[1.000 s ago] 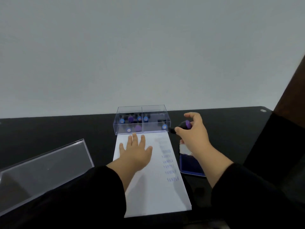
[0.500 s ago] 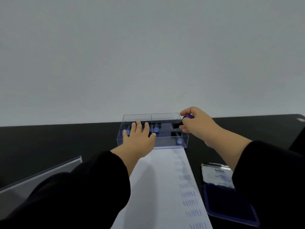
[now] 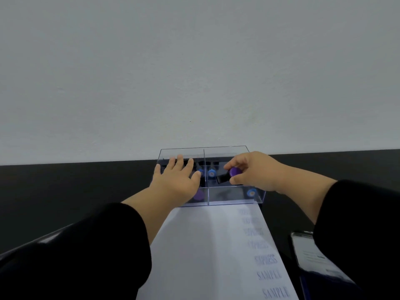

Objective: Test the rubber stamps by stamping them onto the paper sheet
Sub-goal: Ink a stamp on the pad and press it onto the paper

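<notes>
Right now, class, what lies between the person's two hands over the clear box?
In the head view, blue-topped stamps and the clear box's divider wall lie between the left hand and the right hand, which holds a purple-topped stamp.

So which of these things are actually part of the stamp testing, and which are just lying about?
Part of the job: purple-topped stamp held by right hand; left hand; clear stamp box; paper sheet; ink pad.

Lying about: nothing clearly; clear lid at left edge.

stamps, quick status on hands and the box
Left hand open, reaching into clear box. Right hand pinching purple-capped stamp over right compartment. Paper shows prints; nothing blocking.
</notes>
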`<state>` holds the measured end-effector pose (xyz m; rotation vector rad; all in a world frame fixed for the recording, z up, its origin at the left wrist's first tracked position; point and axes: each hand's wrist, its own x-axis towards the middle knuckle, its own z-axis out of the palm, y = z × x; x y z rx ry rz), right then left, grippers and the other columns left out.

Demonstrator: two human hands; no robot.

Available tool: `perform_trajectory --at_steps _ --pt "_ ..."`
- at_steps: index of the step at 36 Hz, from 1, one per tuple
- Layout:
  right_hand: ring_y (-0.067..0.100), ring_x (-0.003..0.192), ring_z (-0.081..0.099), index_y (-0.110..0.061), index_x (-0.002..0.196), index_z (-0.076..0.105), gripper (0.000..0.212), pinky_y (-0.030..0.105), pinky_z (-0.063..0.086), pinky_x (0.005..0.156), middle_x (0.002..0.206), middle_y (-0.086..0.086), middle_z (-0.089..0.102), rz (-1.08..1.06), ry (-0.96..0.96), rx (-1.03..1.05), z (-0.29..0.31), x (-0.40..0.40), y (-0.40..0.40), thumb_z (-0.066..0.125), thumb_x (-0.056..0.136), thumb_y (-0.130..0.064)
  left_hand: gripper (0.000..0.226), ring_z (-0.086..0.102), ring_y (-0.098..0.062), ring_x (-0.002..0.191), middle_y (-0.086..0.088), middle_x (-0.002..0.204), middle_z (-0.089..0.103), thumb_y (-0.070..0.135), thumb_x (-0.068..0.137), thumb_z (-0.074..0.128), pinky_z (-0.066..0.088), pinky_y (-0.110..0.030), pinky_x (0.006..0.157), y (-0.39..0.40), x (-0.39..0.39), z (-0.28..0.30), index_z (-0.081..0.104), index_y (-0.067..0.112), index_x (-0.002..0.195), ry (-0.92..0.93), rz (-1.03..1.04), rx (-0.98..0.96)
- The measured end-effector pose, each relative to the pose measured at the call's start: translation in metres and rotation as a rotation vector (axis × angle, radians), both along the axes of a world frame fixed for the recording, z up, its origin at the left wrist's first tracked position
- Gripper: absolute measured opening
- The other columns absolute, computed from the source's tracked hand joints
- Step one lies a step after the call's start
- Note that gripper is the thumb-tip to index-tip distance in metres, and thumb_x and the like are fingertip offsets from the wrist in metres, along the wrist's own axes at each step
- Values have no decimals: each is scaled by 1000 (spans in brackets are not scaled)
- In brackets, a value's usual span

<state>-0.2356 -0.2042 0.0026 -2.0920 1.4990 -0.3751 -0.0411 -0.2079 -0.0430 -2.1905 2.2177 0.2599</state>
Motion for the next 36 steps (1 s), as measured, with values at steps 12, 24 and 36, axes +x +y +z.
perform_trajectory --at_steps 12,24,36 --pt "1 64 55 -21 94 69 25 6 43 54 77 -12 62 54 111 32 -3 11 -20 80 72 -16 54 -12 -18 146 0 160 -11 42 102 11 -5 -44 117 -2 4 -9 -3 27 152 46 -28 -52" --pt "18 84 66 -18 94 69 25 28 54 83 92 0 69 86 298 103 1 23 -29 81 72 -17 54 -11 -17 147 0 160 -10 41 102 12 -4 -43 117 -3 4 -9 -2 28 152 75 -35 -60" --pt "14 71 64 -15 99 70 28 21 54 74 88 5 71 70 325 208 2 29 -35 79 73 -13 54 -11 -17 146 1 160 -10 42 101 12 -4 -42 118 -2 4 -9 -2 29 152 78 -34 -52"
